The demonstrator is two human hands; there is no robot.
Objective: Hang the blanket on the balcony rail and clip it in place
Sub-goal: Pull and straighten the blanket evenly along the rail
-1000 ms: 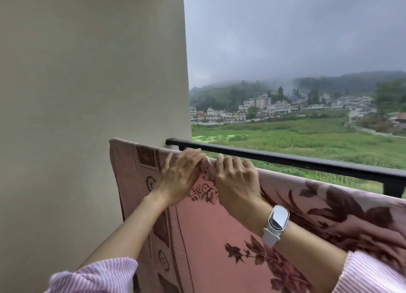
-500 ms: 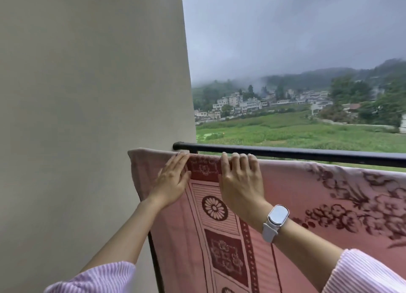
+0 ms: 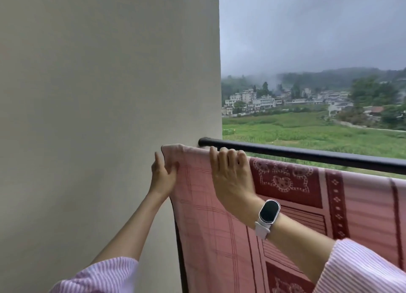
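In the head view I see the pink blanket [image 3: 219, 238] hanging in the lower right of the frame, its top edge held up just below and in front of the black balcony rail [image 3: 318, 155], which runs from the wall [image 3: 98, 117] at centre toward the right edge. I cannot tell whether the blanket touches the rail. My left hand [image 3: 163, 174] sits at centre frame, pinching the blanket's left edge near its upper corner, right beside the wall. My right hand [image 3: 230, 176] is just to the right of it, fingers curled over the blanket's top edge and gripping it. A white smartwatch [image 3: 268, 214] is strapped on the right wrist. Striped pink sleeves [image 3: 360, 270] show along the bottom. Green fields [image 3: 307, 130] lie beyond the rail.
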